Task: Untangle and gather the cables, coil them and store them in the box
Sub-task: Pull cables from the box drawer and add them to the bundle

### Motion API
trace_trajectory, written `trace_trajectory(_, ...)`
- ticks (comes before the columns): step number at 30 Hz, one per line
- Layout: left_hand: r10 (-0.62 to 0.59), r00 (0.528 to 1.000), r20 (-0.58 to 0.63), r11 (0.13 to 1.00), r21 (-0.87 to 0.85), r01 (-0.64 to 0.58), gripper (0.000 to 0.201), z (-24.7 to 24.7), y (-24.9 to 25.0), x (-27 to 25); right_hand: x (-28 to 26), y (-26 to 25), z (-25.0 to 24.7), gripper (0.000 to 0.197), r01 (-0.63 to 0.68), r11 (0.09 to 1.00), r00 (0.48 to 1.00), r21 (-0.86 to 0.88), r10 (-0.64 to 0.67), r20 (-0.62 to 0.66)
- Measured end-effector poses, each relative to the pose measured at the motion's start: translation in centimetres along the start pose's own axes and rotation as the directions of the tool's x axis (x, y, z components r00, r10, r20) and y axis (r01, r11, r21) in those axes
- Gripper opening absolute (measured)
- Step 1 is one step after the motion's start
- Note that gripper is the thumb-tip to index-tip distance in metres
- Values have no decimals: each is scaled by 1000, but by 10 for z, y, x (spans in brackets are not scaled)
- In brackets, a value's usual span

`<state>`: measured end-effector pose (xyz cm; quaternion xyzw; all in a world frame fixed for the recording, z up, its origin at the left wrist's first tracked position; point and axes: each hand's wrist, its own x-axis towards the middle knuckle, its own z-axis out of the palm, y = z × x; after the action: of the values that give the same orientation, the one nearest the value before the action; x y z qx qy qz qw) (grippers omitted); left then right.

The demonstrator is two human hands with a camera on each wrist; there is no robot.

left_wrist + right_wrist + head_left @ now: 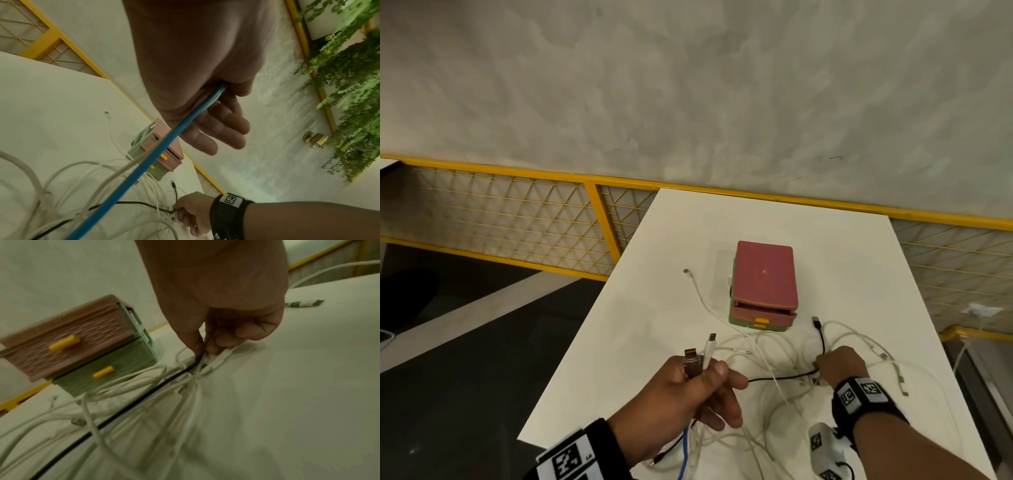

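Observation:
A tangle of white cables (774,363) lies on the white table (842,267), in front of a small drawer box (764,281) with a pink top, a green base and yellow handles. Its pink upper drawer (68,344) stands slightly pulled out. My left hand (709,373), raised at the near left, grips a bundle of cable ends: a brown USB plug (691,361), a white plug (710,342) and a blue cable (144,170) hanging below the fist. My right hand (817,371) pinches the black cable (144,399) and white strands in the tangle (197,369).
A yellow-framed mesh railing (592,209) runs behind the table, whose left edge (585,325) drops to a dark floor. A white marker-tagged device (825,445) lies by my right forearm. Green foliage (349,81) hangs on the wall. A wall socket (983,311) sits at the right.

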<state>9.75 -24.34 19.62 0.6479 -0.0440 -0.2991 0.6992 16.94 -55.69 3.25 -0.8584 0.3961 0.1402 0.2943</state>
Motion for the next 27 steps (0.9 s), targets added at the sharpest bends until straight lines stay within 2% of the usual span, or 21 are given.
trace_trajectory(3,17,1000,3,1000,-16,-17,41,7,1,4,-5,9,-4,21,0,998,1000,56,-1,10)
trace_trajectory(6,28,1000,5,999,-20,-28,40,14,1,5,-11,14,-8,26,57,966,998,252,-49,-37)
trace_trajectory(9,35,999,-7,999,-33,-35,41,21,1,5,-27,14,-17,16,60,834,998,548,-47,-38)
trace_trajectory(11,37,999,-8,999,-36,-37,40,25,1,4,-40,15,-23,25,37,728,998,685,-64,14)
trace_trajectory(13,41,999,-10,999,-24,-41,37,30,1,2,-52,15,-28,29,45,687,994,725,-104,37)
trace_trajectory(15,40,999,-12,999,-14,-40,35,34,1,1,-68,14,-38,19,51,647,993,761,-112,29)
trace_trajectory(16,37,999,-19,999,-16,-37,35,36,1,1,-77,13,-44,15,39,601,992,798,-118,40)
trace_trajectory(18,11,999,-46,1000,-19,-12,34,42,1,6,-96,12,-53,20,23,491,984,871,-166,68)
trace_trajectory(21,-64,994,-91,996,-76,57,35,49,-3,21,-133,8,-59,26,95,382,955,919,-295,24)
trace_trajectory(24,-158,982,-102,978,-153,141,39,59,-8,37,-168,3,-60,26,183,378,920,907,-392,-22)
trace_trajectory(27,-195,975,-107,975,-128,181,40,68,-12,50,-192,2,-58,25,285,426,880,858,-472,-58)
